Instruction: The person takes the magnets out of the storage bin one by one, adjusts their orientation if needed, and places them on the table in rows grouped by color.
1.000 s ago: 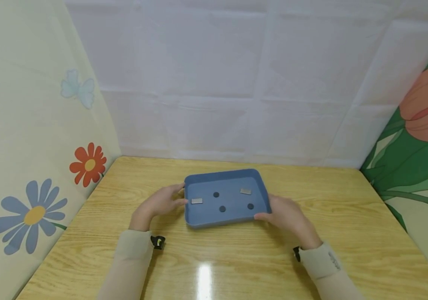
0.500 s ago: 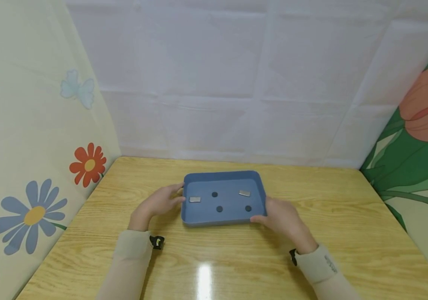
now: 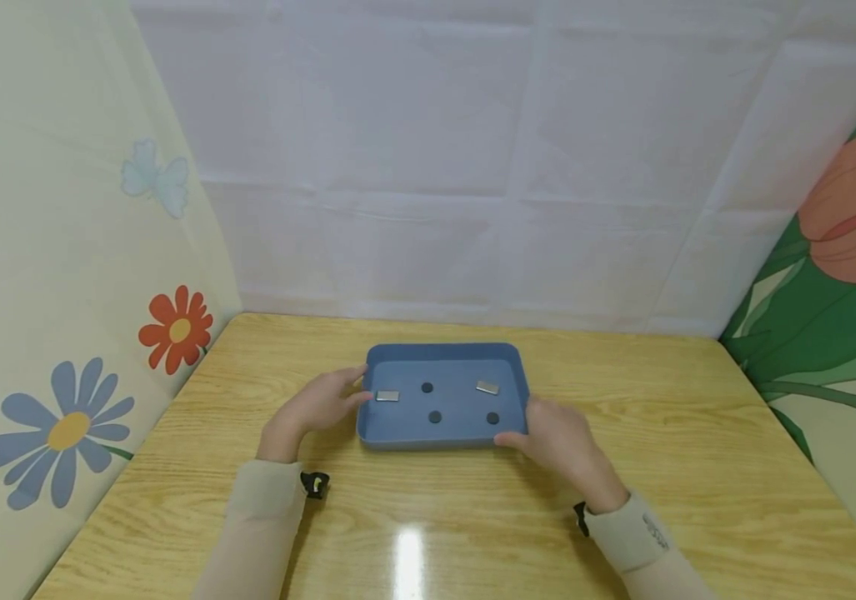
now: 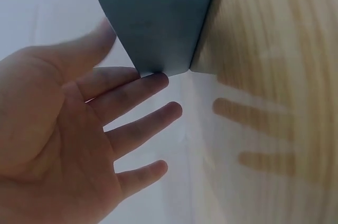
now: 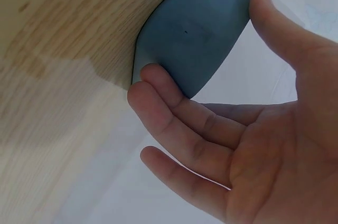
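Wood-grain worktop (image 3: 473, 533) filled the lower half of the head view, hemmed by a flowered panel at the left, a white quilted wall across the top and a tulip-print panel at the right. On it, just above the frame's centre, sat a blue plastic tray (image 3: 443, 354) holding two small silver bars (image 3: 387, 396) and three dark discs (image 3: 435, 417), all lying apart on its floor.

Both hands bracketed the tray. At its left wall the left hand (image 3: 315, 408) had straight, slightly spread fingers (image 4: 132, 94), one tip touching the tray's corner. At the lower right corner the right hand (image 3: 558, 437) had relaxed fingers (image 5: 163, 102) resting against the outer wall and the thumb up by the rim.

By my reading, the tray was being squared up or slid between open palms; any further shift would call for even pressure from both sides, lest the loose pieces skate. Bare worktop lay all round, widest at the bottom of the frame.
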`<state>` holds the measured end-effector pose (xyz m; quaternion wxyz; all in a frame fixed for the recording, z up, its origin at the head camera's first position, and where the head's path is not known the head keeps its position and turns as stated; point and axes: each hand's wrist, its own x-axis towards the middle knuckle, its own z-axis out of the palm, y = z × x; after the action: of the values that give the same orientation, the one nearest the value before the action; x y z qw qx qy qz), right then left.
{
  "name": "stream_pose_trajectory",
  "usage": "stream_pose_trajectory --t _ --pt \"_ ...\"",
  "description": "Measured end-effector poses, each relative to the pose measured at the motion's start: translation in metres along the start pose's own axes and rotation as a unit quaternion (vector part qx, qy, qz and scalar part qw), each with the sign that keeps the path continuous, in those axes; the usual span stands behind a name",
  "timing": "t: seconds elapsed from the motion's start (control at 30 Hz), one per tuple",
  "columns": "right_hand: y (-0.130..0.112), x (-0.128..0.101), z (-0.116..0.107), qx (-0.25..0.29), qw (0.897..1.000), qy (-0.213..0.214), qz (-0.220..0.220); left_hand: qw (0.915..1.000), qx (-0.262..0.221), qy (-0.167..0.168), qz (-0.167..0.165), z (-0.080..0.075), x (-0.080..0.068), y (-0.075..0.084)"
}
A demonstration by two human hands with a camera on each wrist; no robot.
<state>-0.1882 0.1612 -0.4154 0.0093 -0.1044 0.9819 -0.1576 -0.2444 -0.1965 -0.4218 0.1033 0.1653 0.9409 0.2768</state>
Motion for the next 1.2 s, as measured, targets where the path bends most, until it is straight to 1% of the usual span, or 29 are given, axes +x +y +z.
stream_pose_trajectory --t 0.13,0.47,0.53,0.73,0.8,1.0,1.2 --pt "0.001 0.000 0.002 0.003 1.000 0.000 0.003 0.9999 -0.010 -0.012 -0.003 0.000 -0.002 0.004" --pt "0.001 0.000 0.001 0.005 1.000 0.006 0.001 0.9971 -0.043 -0.061 -0.017 0.000 -0.008 0.013" --pt "0.001 0.000 0.001 0.004 1.000 0.006 0.002 0.9969 -0.040 -0.065 -0.018 0.000 -0.008 0.015" --pt "0.000 -0.002 0.001 0.001 1.000 0.009 -0.004 0.9975 -0.012 -0.064 -0.027 0.002 -0.007 0.017" --pt "0.000 -0.002 0.001 0.000 1.000 0.011 -0.007 0.9978 -0.008 -0.062 -0.025 0.002 -0.007 0.016" --pt "-0.003 -0.004 0.003 -0.005 1.000 0.019 -0.014 0.9978 -0.030 -0.058 -0.014 -0.001 -0.008 0.014" --pt "-0.007 -0.004 0.004 -0.012 1.000 0.024 -0.009 0.9968 -0.051 -0.062 0.001 -0.002 -0.007 0.008"
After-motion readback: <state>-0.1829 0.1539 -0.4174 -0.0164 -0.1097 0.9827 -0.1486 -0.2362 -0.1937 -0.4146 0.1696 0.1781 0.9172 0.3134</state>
